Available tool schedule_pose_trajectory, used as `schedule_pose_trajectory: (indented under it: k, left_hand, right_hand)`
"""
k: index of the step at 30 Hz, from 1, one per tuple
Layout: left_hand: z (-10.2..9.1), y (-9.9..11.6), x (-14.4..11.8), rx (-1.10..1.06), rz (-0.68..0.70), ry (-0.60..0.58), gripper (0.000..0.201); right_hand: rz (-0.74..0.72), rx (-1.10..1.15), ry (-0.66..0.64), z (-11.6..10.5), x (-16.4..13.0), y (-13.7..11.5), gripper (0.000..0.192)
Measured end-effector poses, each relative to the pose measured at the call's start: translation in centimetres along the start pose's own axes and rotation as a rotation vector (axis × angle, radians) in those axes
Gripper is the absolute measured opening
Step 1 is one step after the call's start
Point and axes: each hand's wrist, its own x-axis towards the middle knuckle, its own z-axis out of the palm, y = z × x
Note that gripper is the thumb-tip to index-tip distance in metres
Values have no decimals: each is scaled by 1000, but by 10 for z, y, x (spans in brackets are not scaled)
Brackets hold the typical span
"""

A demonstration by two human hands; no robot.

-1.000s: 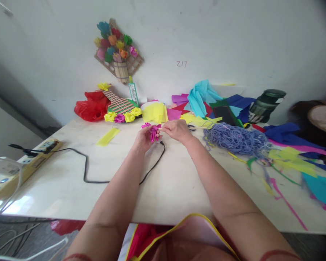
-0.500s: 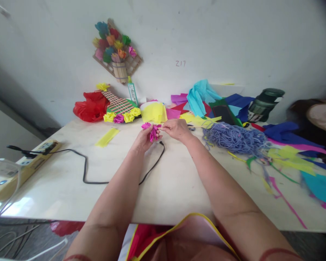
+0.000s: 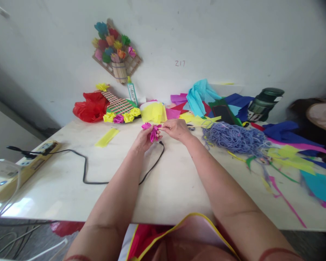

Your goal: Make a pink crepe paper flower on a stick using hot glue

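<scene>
My left hand (image 3: 146, 138) is closed around a magenta crepe paper flower (image 3: 153, 133), its folded petals spreading out past the fingers. Close beside it, my right hand (image 3: 176, 128) pinches a thin pale wooden stick (image 3: 199, 126). One end of the stick meets the flower, and the other runs out to the right behind the hand. Both hands are held just above the table, and the fingertips hide part of the joint between stick and flower. A yellow paper strip (image 3: 107, 137) lies on the table left of my hands.
A tangle of blue-grey yarn (image 3: 233, 137) and paper scraps (image 3: 290, 159) cover the right side. At the back stand a dark green bottle (image 3: 264, 104) and a decorated green craft (image 3: 121, 105). A black cable (image 3: 84, 170) runs from a power strip (image 3: 40, 154) beneath my left forearm.
Almost nothing differs. Both hands keep the same place and grip, and the magenta flower appears very slightly turned.
</scene>
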Motion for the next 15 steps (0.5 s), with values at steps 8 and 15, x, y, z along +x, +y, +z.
schedule_pose_trajectory:
  k: [8,15]
  left_hand:
    - [1,0,-1,11,5,-9,17]
    - [3,1,-2,-11,-8,-13,20]
  right_hand:
    - [-34,37,-10,0,0,3,25]
    - [-26,51,-29,-3,1,4,22]
